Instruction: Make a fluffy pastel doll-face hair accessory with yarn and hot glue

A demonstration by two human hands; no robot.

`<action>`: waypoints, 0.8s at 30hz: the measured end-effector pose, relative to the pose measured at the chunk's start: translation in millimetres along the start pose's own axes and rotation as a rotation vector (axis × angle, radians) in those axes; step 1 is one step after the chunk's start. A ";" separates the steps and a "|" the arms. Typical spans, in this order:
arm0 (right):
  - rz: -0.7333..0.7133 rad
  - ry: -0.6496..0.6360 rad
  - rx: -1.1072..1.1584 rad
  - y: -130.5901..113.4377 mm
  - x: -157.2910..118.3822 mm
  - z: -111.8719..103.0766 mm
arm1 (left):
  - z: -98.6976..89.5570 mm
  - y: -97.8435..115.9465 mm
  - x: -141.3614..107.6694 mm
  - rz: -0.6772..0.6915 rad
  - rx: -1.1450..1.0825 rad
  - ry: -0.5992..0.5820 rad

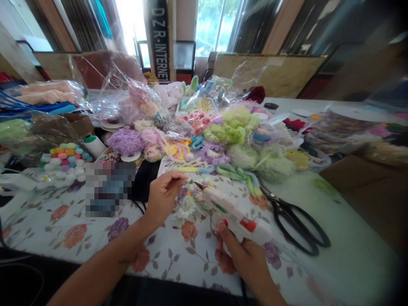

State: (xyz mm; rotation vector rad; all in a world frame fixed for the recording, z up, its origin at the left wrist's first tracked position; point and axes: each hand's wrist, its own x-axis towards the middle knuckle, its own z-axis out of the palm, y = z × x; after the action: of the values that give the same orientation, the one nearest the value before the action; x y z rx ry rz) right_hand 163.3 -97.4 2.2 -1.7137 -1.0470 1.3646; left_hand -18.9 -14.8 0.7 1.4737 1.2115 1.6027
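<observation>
My right hand [240, 250] is wrapped round the handle of a white hot glue gun [234, 212] with a red switch. The gun's dark nozzle points up and left, close to the fingertips of my left hand [164, 191]. Those fingers are pinched together on something small, too small to make out. Just below the nozzle lies a little pile of pale and coloured flower-like pieces [188, 206] on the floral tablecloth [153, 255]. A twisted green, yellow and blue fuzzy strand [236, 174] stretches behind the gun.
Large black-handled scissors [296, 221] lie right of the glue gun. Yarn, lace and plastic bags [236, 123] are heaped across the back. At left are pom-poms [65, 161], a thread spool [94, 146] and a pixelated patch. A cardboard box [366, 191] stands at right.
</observation>
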 end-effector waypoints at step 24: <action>-0.021 -0.008 0.029 3.0 1.0 0.1 | 1.0 -5.3 1.1 -0.205 -0.145 -0.033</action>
State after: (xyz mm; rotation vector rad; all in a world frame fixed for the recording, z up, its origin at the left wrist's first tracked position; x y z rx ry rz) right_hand 163.8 -97.7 -0.9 -1.6730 -1.0426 1.3677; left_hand -18.9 -11.6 -3.8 1.2383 1.1618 1.4890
